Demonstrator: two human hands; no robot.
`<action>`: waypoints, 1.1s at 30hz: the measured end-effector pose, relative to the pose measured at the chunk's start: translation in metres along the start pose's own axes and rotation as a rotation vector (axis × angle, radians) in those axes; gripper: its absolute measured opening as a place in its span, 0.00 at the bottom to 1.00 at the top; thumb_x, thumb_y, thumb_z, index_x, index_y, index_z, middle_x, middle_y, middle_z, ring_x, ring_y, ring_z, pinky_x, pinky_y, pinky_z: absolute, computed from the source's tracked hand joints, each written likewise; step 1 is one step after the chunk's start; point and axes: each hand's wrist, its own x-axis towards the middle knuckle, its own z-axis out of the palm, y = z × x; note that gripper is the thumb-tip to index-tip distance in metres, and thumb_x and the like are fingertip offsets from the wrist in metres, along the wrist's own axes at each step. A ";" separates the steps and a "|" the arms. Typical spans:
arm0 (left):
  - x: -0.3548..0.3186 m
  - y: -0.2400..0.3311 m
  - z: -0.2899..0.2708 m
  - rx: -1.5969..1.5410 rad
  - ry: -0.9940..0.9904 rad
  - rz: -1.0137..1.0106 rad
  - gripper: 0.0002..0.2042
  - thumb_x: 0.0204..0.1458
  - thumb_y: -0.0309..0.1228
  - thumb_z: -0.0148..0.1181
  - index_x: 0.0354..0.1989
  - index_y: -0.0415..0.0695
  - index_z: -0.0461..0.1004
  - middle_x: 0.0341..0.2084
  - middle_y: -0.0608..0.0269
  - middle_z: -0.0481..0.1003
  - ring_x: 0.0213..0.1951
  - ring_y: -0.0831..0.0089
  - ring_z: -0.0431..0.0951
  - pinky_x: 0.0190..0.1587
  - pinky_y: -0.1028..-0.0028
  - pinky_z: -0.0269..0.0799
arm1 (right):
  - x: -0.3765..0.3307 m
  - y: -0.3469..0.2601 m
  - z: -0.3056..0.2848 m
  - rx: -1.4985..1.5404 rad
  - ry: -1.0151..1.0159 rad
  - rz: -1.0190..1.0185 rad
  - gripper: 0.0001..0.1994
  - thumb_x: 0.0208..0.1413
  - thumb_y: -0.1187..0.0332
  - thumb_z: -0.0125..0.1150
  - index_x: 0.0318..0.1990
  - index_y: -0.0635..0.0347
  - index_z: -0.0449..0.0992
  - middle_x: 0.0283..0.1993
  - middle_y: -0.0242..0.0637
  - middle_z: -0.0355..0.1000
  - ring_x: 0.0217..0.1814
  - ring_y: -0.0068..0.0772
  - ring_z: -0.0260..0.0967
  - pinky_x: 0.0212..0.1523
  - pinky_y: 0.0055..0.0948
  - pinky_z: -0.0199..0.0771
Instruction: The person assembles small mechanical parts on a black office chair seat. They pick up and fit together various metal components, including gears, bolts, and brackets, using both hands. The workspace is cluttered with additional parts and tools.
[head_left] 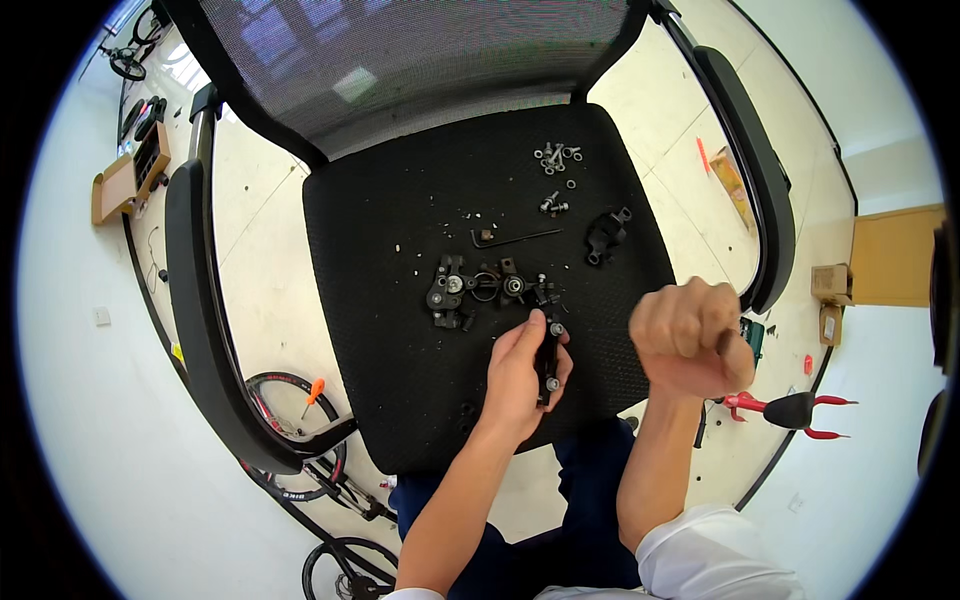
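My left hand [518,375] is closed around a black bracket with two silver bolts [547,365], held over the front of the black chair seat [370,380]. Raised at the seat's right front corner is my right hand [690,338], curled into a fist; whatever its fingers may hold is hidden. Just beyond my left hand lie a black bicycle brake caliper [450,290] and a second dark metal part with a round silver centre [513,284]. Small bolts [544,290] sit beside them. Farther back rests a black hex key [520,238].
Silver bolts and washers [557,156] cluster at the seat's back right, near a black clamp-like part [607,236]. Armrests [745,170] flank the seat. On the floor are a bicycle wheel [262,385], an orange-handled screwdriver [314,391], a red-and-black fork [790,410] and cardboard boxes [830,285].
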 end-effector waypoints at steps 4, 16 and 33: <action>0.000 0.007 -0.001 0.095 0.031 0.139 0.16 0.66 0.42 0.40 0.40 0.40 0.67 0.16 0.62 0.68 0.13 0.78 0.63 0.13 0.81 0.54 | -0.003 0.001 0.003 -0.030 0.188 0.155 0.21 0.58 0.60 0.58 0.24 0.54 0.51 0.15 0.24 0.43 0.16 0.19 0.35 0.17 0.24 0.36; -0.003 0.022 -0.013 0.118 -0.048 0.415 0.07 0.61 0.27 0.42 0.45 0.40 0.64 0.21 0.64 0.66 0.23 0.78 0.66 0.26 0.78 0.63 | -0.006 0.040 0.012 -0.392 0.261 0.851 0.12 0.67 0.65 0.44 0.30 0.56 0.62 0.21 0.23 0.55 0.18 0.12 0.46 0.17 0.16 0.46; -0.017 0.037 -0.025 0.088 -0.117 0.125 0.12 0.63 0.37 0.38 0.41 0.42 0.64 0.14 0.59 0.66 0.08 0.75 0.61 0.09 0.80 0.51 | 0.001 0.044 0.021 -1.098 -0.142 0.624 0.08 0.64 0.70 0.46 0.33 0.64 0.67 0.20 0.42 0.66 0.20 0.42 0.64 0.25 0.31 0.62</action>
